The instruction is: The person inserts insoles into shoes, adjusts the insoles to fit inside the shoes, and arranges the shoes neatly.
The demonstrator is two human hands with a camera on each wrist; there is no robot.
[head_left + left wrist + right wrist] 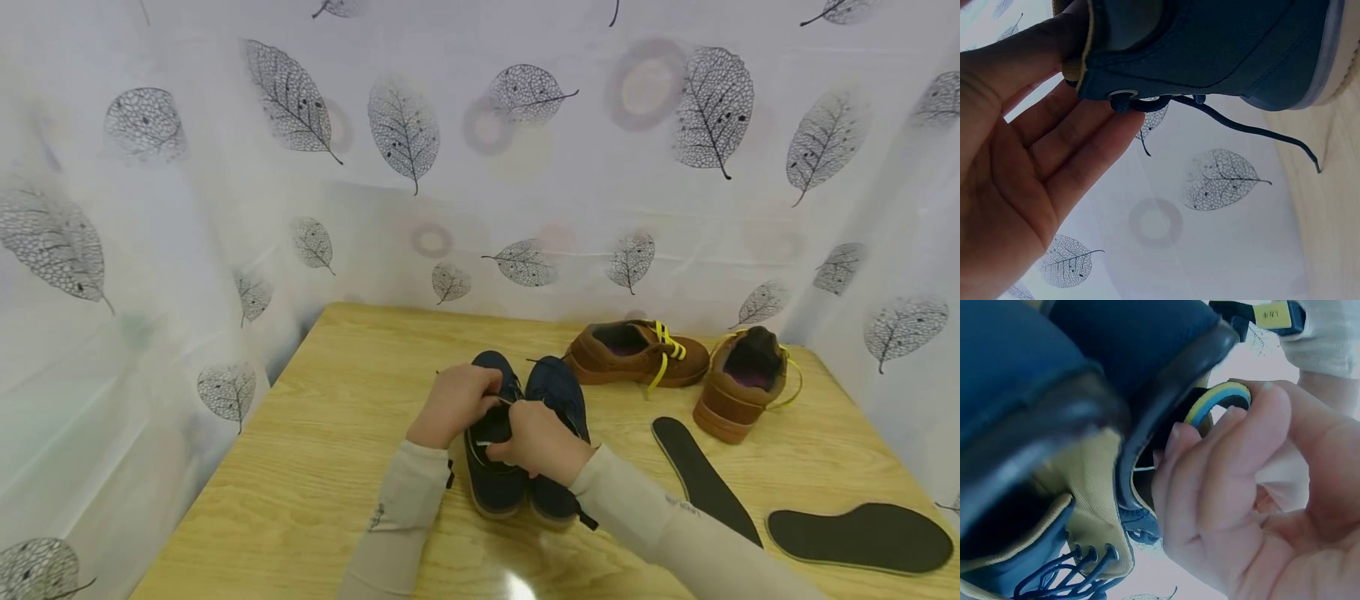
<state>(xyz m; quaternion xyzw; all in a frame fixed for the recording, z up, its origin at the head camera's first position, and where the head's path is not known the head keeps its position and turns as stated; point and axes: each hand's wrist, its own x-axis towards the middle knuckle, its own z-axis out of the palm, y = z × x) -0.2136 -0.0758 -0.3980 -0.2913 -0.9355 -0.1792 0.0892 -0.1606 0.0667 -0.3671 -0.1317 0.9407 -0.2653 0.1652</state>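
Seating or freeing an insole [1213, 403], we judge
Right fingers [1232, 456] pinch it, left fingers [1094, 156] grip the shoe [493, 487], which likely needs bracing next

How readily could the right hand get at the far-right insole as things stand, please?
Probably not immediately: the far-right insole lies uncovered, but the right hand holds a striped-edged piece at the left navy shoe and would likely need to release it first.
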